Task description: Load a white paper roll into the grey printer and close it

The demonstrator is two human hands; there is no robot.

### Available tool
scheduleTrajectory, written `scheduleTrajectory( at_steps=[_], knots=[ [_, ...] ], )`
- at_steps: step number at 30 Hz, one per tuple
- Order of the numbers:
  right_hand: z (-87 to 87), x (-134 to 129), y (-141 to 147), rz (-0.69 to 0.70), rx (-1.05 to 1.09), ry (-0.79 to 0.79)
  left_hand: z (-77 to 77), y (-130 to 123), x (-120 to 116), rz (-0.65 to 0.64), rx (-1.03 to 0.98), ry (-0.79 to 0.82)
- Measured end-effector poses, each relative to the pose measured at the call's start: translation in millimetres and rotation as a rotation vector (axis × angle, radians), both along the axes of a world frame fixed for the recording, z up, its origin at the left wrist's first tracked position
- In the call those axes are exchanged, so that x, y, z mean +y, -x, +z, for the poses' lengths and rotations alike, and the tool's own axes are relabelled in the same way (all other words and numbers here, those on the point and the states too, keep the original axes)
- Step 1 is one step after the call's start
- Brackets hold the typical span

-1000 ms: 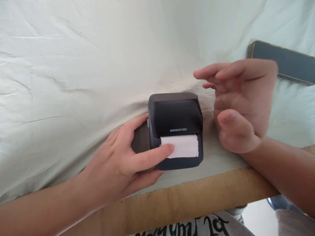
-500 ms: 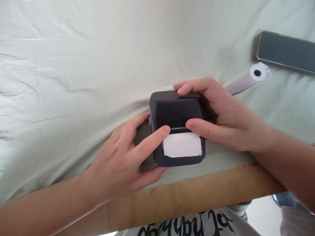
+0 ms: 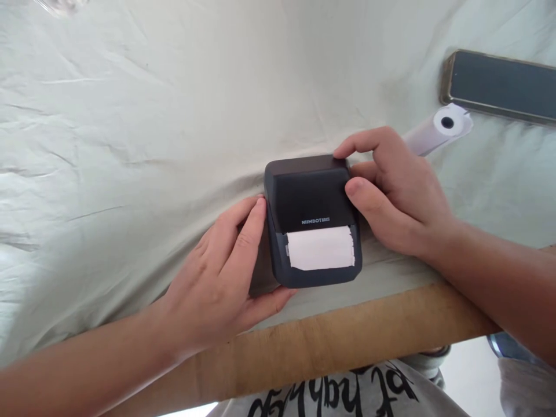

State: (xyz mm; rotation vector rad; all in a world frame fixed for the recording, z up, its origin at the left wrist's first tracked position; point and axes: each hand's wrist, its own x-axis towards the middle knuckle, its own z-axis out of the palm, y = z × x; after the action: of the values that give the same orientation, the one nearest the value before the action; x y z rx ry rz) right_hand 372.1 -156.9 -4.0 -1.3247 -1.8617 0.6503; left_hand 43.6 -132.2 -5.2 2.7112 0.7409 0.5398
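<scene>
A small black label printer [image 3: 310, 197] marked NIIMBOT lies on the cloth between my hands. From the slot below its lid a short strip of white paper [image 3: 321, 249] sticks out, with ragged side edges. My left hand [image 3: 221, 260] grips the printer's left side, thumb along that edge and another finger at the front corner. At the upper right corner, my right hand [image 3: 395, 191] holds the printer, thumb on the right edge of the lid and index finger on the back edge. The undersides of its other fingers are hidden.
A white paper roll [image 3: 438, 130] with a dark core lies behind my right hand. Farther right is a phone [image 3: 504, 84] in a clear case. The wrinkled pale cloth [image 3: 195, 104] ends at a wooden table edge [image 3: 313, 341] in front of me. Something transparent [image 3: 63, 6] shows at the top left.
My left thumb has moved off the printer's top to its left edge. My right thumb has slid from beside the lettering up to the lid's right edge, and the right index finger has shifted rightward.
</scene>
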Motion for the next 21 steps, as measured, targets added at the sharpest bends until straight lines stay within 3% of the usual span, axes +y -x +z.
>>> scheduleTrajectory(
  at_steps=[7,11,15,21],
  knots=[
    [-2.9,3.7,-0.9,0.04,0.017,0.007,7.5,-2.5,-9.9,0.037,-0.06,-0.081],
    [3.1,2.2,3.7,0.036,-0.006,0.071,10.6,-5.7,-10.3,-0.008,-0.075,-0.176],
    [10.8,2.2,7.1,0.016,-0.04,0.188,9.9,-4.9,-10.7,0.002,-0.035,-0.093],
    [11.7,4.1,1.0,0.088,-0.045,0.222,16.5,-3.4,-13.9,0.055,0.021,0.077]
  ],
)
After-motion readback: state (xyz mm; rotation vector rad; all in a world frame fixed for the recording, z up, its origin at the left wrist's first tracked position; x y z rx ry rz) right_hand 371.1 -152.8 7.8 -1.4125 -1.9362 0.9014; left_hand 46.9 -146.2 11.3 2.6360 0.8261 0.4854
